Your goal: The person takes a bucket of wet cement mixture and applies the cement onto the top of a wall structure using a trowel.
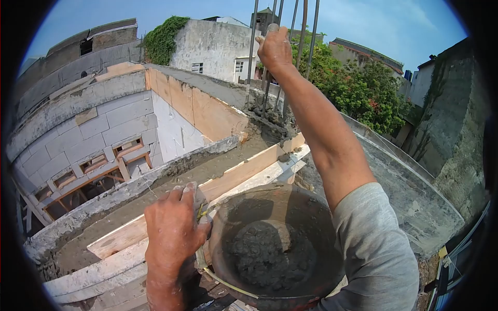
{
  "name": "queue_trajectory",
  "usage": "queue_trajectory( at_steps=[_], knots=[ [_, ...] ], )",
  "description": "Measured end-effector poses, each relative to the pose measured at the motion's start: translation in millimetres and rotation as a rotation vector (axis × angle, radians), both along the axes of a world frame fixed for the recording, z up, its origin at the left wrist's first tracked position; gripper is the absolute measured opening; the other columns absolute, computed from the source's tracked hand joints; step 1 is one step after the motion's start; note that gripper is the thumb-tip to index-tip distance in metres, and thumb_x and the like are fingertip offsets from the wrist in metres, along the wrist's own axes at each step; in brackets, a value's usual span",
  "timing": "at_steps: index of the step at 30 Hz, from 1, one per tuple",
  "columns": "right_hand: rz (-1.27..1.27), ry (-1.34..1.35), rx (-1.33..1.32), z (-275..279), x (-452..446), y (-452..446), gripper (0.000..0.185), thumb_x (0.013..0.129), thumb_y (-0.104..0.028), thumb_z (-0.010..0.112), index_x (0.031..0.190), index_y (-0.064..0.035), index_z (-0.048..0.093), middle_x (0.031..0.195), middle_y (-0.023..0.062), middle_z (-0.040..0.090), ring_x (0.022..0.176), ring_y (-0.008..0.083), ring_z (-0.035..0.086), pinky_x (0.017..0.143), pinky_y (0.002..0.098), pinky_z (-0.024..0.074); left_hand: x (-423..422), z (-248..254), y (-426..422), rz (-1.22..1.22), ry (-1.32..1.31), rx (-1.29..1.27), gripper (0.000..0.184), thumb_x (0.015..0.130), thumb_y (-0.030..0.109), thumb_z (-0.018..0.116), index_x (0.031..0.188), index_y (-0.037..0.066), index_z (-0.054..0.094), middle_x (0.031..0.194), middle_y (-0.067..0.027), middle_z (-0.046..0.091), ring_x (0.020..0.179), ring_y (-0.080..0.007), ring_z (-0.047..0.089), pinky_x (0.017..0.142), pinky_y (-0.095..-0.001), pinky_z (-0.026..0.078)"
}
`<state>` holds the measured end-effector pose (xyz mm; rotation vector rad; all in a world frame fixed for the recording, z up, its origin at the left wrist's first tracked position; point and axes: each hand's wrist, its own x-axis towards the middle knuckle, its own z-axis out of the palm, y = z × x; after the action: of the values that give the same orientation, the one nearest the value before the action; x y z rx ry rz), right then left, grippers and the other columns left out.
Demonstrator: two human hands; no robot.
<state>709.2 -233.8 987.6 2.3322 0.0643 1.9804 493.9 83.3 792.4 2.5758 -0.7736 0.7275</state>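
A dark round bucket [327, 228], partly filled with wet grey mortar [272, 262], stands below me in front of the wall. My left hand [174, 225] is at its left rim, fingers curled and thumb over the edge; a small grey piece shows between thumb and fingers. Raised high at full reach, my right hand [277, 49] is closed in front of upright steel bars [251, 57]. A rounded grey end shows above its fingers. Whether it grips a bar or another thing cannot be made out.
Wooden form boards [249, 168] run along a mortar-topped wall [171, 194]. To the left, a deep room opening drops away beside a light block wall [93, 135]. A grey slab [394, 186] lies at right; bushes [368, 93] grow behind.
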Motion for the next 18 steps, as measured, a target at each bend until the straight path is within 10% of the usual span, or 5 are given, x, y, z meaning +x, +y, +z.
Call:
queue_trajectory(
  at_steps=[11, 18],
  knots=[
    [0.085, 0.110, -0.027, 64.9, -134.8, 26.3, 0.035, 0.091, -0.030, 0.065, 0.099, 0.0030, 0.059, 0.083, 0.0145, 0.060, 0.074, 0.0256, 0.065, 0.064, 0.0370, 0.0545, 3.3, -4.3, 1.1, -0.014, -0.052, -0.023, 0.062, 0.058, 0.024, 0.076, 0.114, 0.000, 0.064, 0.088, -0.0174, 0.064, 0.081, -0.0365, 0.064, 0.069, -0.0451, 0.049],
    [0.433, 0.175, 0.023, -56.5, -292.2, 42.8, 0.030, 0.090, -0.027, 0.069, 0.096, 0.0011, 0.059, 0.079, 0.0089, 0.061, 0.067, 0.0170, 0.062, 0.062, 0.0296, 0.0516, 1.4, 1.3, 2.4, -0.051, -0.026, 0.010, 0.057, 0.064, 0.023, 0.079, 0.113, -0.001, 0.063, 0.089, -0.0172, 0.065, 0.083, -0.0345, 0.065, 0.070, -0.0436, 0.051]
  ],
)
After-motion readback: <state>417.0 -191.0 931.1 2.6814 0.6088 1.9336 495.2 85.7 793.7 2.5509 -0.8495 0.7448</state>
